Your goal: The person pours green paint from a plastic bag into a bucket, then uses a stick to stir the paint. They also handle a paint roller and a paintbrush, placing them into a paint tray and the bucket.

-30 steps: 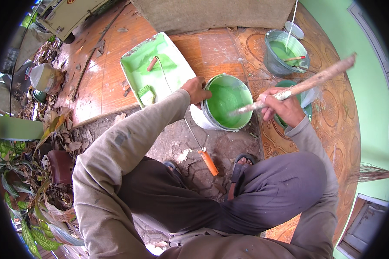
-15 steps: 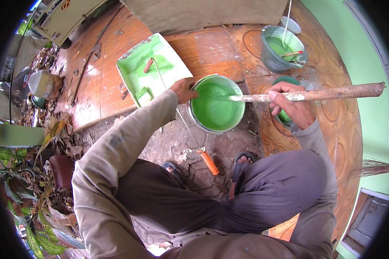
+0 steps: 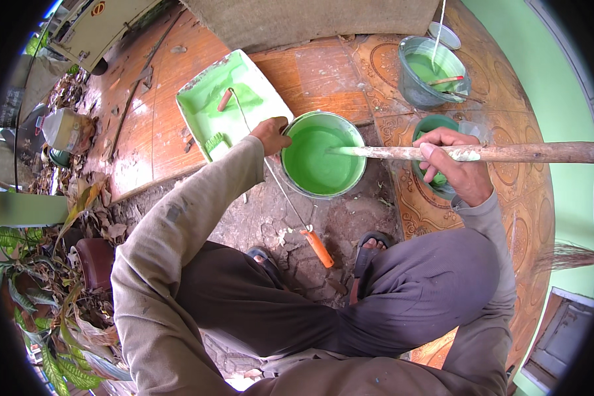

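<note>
In front of my feet stands a bucket [image 3: 286,168] of green paint [image 3: 320,165]. My left hand [image 3: 271,134] is closed on the bucket's left rim. A wooden stick [image 3: 528,152] is in the grip of my right hand [image 3: 457,162], its paint-coated end dipping into the green paint and its far end reaching out to the right. Left of the bucket sits a white paint tray [image 3: 280,99] smeared with green, with a paint roller inside. The roller's orange handle [image 3: 319,249] hangs out toward my feet.
A grey bucket [image 3: 419,96] with green paint and a red-tipped brush [image 3: 445,80] stands on the tiles at the back right. A green tub [image 3: 435,123] is under my right hand. Potted plants and dry leaves [image 3: 79,191] line the left; a green wall [image 3: 508,39] rises right.
The bucket under my left hand has shifted slightly to the left. My right hand and the stick have moved a little right and down, and the stick lies more level.
</note>
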{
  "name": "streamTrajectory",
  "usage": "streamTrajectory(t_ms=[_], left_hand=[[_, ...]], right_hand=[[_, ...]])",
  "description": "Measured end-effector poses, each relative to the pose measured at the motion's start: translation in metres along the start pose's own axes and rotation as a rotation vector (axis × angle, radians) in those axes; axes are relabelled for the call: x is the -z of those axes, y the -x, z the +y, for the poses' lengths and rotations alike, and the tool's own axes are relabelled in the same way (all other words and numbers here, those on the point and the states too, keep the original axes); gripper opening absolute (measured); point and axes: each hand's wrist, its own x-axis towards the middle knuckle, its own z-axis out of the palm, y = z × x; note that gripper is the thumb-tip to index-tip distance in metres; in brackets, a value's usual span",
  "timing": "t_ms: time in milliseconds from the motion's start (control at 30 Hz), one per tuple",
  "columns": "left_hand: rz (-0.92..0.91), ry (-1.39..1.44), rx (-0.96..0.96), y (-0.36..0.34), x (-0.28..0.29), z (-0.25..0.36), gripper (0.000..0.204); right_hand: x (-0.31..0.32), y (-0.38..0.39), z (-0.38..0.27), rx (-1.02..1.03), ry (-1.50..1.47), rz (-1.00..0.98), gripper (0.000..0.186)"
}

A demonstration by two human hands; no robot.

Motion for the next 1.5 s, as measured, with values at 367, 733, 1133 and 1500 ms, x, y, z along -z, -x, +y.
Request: streamTrajectory(t_ms=[367, 733, 1133, 1500], left_hand=[[-0.043, 0.061, 0.062, 0.006, 0.004, 0.01, 0.029], [-0.083, 0.103, 0.112, 0.006, 0.005, 0.015, 0.027], [-0.054, 0.496, 0.27, 0.026, -0.019, 0.021, 0.029], [-0.047, 0.926, 0.286, 0.004, -0.071, 0.059, 0.018]], right_hand=[[-0.003, -0.003, 0.0, -0.007, 0.003, -0.002, 0.021], [0.007, 0.0, -0.016, -0.001, 0.086, 0.019, 0.026], [0.011, 0.002, -0.017, -0.009, 0.04, 0.054, 0.024], [0.029, -0.051, -0.032, 0.163, 0.526, 0.056, 0.042]])
